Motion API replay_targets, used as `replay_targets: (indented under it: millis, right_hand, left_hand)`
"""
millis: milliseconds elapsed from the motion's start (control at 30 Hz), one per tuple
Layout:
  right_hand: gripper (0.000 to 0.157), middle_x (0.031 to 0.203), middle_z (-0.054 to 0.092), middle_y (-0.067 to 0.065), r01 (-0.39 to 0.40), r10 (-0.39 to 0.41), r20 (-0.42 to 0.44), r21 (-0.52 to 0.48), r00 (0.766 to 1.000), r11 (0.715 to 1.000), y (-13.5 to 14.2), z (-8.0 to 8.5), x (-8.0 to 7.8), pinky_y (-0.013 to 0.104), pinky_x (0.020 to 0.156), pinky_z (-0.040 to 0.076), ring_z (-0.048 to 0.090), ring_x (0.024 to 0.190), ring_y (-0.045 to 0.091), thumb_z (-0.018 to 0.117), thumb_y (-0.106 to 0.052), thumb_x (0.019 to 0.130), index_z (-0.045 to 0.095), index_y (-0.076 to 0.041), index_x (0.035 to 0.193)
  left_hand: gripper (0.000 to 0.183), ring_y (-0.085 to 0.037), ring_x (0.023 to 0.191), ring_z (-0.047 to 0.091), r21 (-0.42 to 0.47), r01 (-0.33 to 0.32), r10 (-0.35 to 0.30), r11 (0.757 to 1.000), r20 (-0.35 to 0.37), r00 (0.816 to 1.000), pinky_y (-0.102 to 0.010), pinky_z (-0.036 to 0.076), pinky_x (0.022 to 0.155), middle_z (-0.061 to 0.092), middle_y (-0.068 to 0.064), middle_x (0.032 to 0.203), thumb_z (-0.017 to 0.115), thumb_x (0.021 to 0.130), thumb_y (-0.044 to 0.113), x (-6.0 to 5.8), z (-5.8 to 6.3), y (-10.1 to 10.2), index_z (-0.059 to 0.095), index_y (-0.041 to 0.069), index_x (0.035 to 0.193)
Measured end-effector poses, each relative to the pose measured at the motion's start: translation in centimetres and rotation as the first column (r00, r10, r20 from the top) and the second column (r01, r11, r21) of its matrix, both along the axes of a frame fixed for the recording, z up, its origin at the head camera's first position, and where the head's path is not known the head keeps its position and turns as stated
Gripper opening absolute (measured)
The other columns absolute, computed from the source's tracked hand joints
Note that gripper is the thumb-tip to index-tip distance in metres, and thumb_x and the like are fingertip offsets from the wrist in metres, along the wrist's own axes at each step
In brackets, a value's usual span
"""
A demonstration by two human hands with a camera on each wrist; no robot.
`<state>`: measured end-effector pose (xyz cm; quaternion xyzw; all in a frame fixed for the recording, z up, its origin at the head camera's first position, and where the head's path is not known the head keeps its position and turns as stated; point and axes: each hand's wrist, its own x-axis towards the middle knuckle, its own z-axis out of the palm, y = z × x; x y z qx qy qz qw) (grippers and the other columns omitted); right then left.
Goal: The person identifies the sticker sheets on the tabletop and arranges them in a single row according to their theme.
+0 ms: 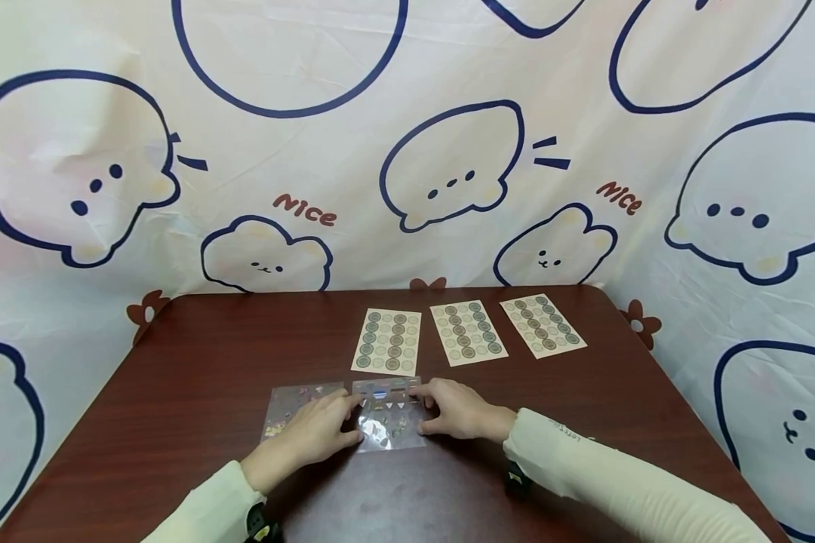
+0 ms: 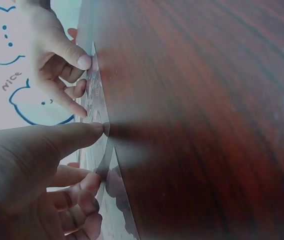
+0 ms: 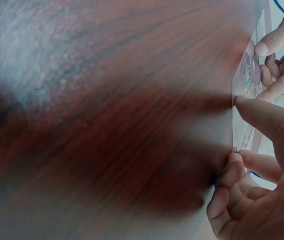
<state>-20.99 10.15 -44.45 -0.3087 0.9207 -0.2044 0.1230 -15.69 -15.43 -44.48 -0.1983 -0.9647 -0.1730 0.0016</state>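
A clear plastic sticker sheet (image 1: 389, 436) with small coloured and white shapes lies on the brown table in front of me. My left hand (image 1: 318, 428) touches its left side, index fingertip near the upper corner and thumb lower down. At the opposite side, my right hand (image 1: 463, 409) rests its index fingertip near the top and its thumb on the lower right edge. In the right wrist view, the right thumb and index finger (image 3: 262, 164) stand apart along the sheet's edge, the other fingers loosely bent. A second clear sticker sheet (image 1: 287, 401) lies partly hidden under my left hand.
Three cream cards with rows of round prints stand out behind the sheets: a left card (image 1: 385, 342), a middle card (image 1: 469, 332) and a right card (image 1: 542, 326). A cloth (image 1: 353, 166) with cartoon outlines hangs behind the dark wooden table (image 1: 197, 369).
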Motion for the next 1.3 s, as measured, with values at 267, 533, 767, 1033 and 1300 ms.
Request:
replay_targets:
  millis: [267, 533, 767, 1033, 1300]
  right_hand:
    - [0.059, 0.080, 0.053, -0.005, 0.007, -0.007, 0.010, 0.016, 1.000, 1.000, 0.0, 0.1, -0.1, 0.023, 0.058, 0.034, 0.044, 0.070, 0.008, 0.083, -0.024, 0.081, 0.065, -0.013, 0.136]
    - [0.059, 0.081, 0.053, -0.005, 0.004, -0.004, 0.001, -0.005, 1.000, 1.000, 0.2, 0.0, 0.1, 0.023, 0.059, 0.035, 0.045, 0.071, 0.008, 0.083, -0.025, 0.080, 0.066, -0.013, 0.134]
    - [0.050, 0.080, 0.055, -0.005, -0.002, 0.001, -0.006, -0.022, 1.000, 1.000, 0.5, -0.1, -0.1, 0.023, 0.059, 0.035, 0.045, 0.070, 0.007, 0.080, -0.031, 0.086, 0.068, -0.014, 0.131]
    - [0.046, 0.084, 0.060, -0.001, 0.017, -0.017, -0.010, -0.061, 1.000, 0.998, 0.6, 0.7, -0.7, 0.024, 0.061, 0.040, 0.049, 0.071, 0.008, 0.076, -0.029, 0.090, 0.068, -0.010, 0.131]
    - [0.042, 0.087, 0.062, -0.001, 0.046, -0.048, -0.021, -0.099, 0.999, 0.994, 0.7, 1.5, -1.4, 0.027, 0.068, 0.043, 0.054, 0.078, 0.011, 0.075, -0.027, 0.090, 0.069, -0.008, 0.127]
  left_hand:
    - [0.052, -0.009, 0.071, 0.051, 0.006, 0.013, -0.013, 1.000, -0.016, 1.000, -0.030, 0.043, 0.060, 0.057, 0.002, 0.083, 0.084, 0.077, 0.022, -0.3, 0.0, 0.0, 0.068, 0.002, 0.122]
    - [0.054, -0.009, 0.070, 0.049, 0.009, 0.001, -0.001, 1.000, 0.000, 1.000, -0.030, 0.042, 0.060, 0.056, 0.003, 0.082, 0.083, 0.077, 0.023, -0.3, -0.2, 0.0, 0.068, 0.002, 0.125]
    - [0.051, -0.009, 0.073, 0.050, 0.039, -0.009, 0.009, 0.999, 0.001, 1.000, -0.031, 0.043, 0.062, 0.057, 0.002, 0.082, 0.083, 0.079, 0.022, -0.2, 0.4, -0.2, 0.069, 0.003, 0.124]
    - [0.047, -0.009, 0.072, 0.047, 0.046, -0.068, 0.067, 0.997, 0.036, 0.997, -0.030, 0.041, 0.064, 0.055, 0.004, 0.083, 0.081, 0.084, 0.025, -0.6, 0.9, -0.6, 0.070, 0.007, 0.125]
    - [0.046, -0.008, 0.070, 0.048, 0.079, -0.096, 0.093, 0.992, 0.047, 0.995, -0.029, 0.041, 0.062, 0.058, 0.004, 0.082, 0.079, 0.086, 0.025, -1.1, 1.1, -0.5, 0.069, 0.012, 0.128]
